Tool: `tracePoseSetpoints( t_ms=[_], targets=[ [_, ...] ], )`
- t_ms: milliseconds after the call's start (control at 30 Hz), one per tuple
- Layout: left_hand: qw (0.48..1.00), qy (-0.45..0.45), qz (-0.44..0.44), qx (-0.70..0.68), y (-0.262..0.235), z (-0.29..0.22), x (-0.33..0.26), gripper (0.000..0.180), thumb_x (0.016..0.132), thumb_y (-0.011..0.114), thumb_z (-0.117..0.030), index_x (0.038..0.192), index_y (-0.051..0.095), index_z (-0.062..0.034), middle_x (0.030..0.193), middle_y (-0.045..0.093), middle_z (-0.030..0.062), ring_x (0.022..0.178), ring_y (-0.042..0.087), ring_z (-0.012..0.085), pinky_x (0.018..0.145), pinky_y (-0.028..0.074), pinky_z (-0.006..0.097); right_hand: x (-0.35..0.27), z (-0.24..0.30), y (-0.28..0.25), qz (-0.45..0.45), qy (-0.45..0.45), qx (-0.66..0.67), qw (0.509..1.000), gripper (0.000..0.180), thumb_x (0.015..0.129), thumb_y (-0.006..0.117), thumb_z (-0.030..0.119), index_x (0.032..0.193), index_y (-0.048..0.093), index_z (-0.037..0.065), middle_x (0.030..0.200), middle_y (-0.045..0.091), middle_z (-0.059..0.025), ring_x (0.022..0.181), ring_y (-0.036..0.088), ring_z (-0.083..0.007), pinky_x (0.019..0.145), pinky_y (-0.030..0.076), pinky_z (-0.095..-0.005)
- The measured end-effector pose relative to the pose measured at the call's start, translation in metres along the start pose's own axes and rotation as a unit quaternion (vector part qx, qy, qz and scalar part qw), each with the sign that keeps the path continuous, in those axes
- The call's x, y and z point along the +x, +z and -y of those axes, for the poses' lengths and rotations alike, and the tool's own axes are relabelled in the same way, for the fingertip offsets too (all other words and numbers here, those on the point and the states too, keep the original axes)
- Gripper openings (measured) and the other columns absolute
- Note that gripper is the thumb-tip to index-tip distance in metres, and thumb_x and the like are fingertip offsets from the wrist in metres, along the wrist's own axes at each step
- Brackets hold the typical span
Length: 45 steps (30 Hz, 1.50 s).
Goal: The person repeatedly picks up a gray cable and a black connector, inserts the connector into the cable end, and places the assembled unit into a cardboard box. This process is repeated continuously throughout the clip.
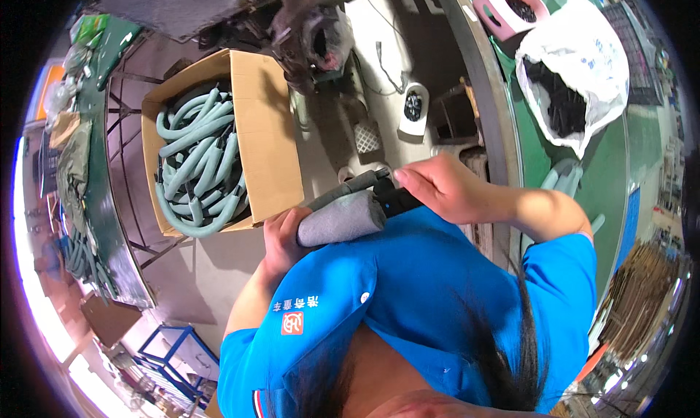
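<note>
My left hand (pixel 283 235) is closed round the near end of a dark grey-green foam-covered tube (pixel 343 190), held at a slant in front of my chest. A thick grey roll (pixel 341 219), cloth-like on its surface, lies alongside the tube between my left hand and my blue shirt. At the tube's other end is a small black tip (pixel 382 173). My right hand (pixel 441 188) is just right of that tip, thumb and fingers pinched together; whatever is between them is too small to make out. Below the tip a black object (pixel 397 200) sits against my shirt, partly hidden.
An open cardboard box (pixel 270 137) full of curved grey-green foam tubes (pixel 200 159) stands ahead left. Machinery (pixel 292 31) is straight ahead. On the green right-hand table (pixel 609 173) sit a white sack (pixel 572 39) of black parts and a pink container (pixel 492 9). A white scoop-like container (pixel 413 126) stands lower.
</note>
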<state>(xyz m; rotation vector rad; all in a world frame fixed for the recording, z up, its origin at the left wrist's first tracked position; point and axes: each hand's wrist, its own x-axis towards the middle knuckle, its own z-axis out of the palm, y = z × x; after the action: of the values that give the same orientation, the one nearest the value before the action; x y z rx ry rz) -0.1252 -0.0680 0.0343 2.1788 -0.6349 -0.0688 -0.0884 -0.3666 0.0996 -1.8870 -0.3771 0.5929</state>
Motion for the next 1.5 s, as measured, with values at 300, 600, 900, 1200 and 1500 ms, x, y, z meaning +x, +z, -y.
tracePoseSetpoints(
  t_ms=[300,600,900,1200,1500],
  targets=[
    [0.974,0.134,-0.125,0.131,-0.035,0.013,0.015,0.029,0.059,0.073,-0.013,0.080,0.055,-0.0043,0.065,0.057,0.0082,0.055,0.058,0.0268,0.051,0.046,0.034,0.024,0.002,0.018,-0.066,-0.145,-0.039,0.987,0.028,0.095,0.049,0.020,0.074,0.050,0.001,0.059,0.049,-0.0197,0.056,0.052,-0.0389,0.050,0.038,-0.0433],
    [0.961,0.178,-0.125,0.170,-0.065,0.050,0.019,0.046,0.059,0.076,-0.011,0.099,0.055,-0.0054,0.077,0.060,0.0087,0.063,0.060,0.0267,0.054,0.046,0.036,0.089,0.005,0.013,-0.036,-0.234,-0.083,0.968,0.026,0.094,0.049,0.020,0.078,0.055,0.000,0.066,0.057,-0.0172,0.060,0.057,-0.0350,0.054,0.044,-0.0405],
    [0.980,0.074,-0.149,0.107,-0.058,0.157,0.097,0.061,0.067,0.080,-0.031,0.116,0.051,-0.0083,0.094,0.064,0.0161,0.083,0.064,0.0342,0.070,0.052,0.038,0.224,-0.039,-0.005,-0.244,-0.195,-0.156,0.937,0.032,0.095,0.049,0.031,0.082,0.059,0.003,0.064,0.058,-0.0157,0.060,0.059,-0.0354,0.056,0.044,-0.0412],
    [0.963,0.150,-0.168,0.146,-0.049,0.185,0.123,0.061,0.066,0.081,-0.020,0.117,0.050,-0.0067,0.094,0.063,0.0153,0.080,0.064,0.0333,0.069,0.052,0.038,0.244,-0.080,-0.009,-0.318,-0.171,-0.226,0.905,0.023,0.093,0.046,0.023,0.105,0.052,0.005,0.086,0.061,-0.0149,0.079,0.061,-0.0350,0.071,0.048,-0.0410],
    [0.959,0.146,-0.185,0.158,-0.057,0.185,0.141,0.059,0.067,0.081,-0.018,0.115,0.050,-0.0055,0.099,0.063,0.0161,0.082,0.063,0.0343,0.070,0.052,0.037,0.262,-0.071,-0.026,-0.287,-0.191,-0.311,0.886,0.023,0.089,0.048,0.013,0.109,0.056,0.004,0.111,0.057,-0.0174,0.106,0.053,-0.0333,0.089,0.042,-0.0417]
  ],
)
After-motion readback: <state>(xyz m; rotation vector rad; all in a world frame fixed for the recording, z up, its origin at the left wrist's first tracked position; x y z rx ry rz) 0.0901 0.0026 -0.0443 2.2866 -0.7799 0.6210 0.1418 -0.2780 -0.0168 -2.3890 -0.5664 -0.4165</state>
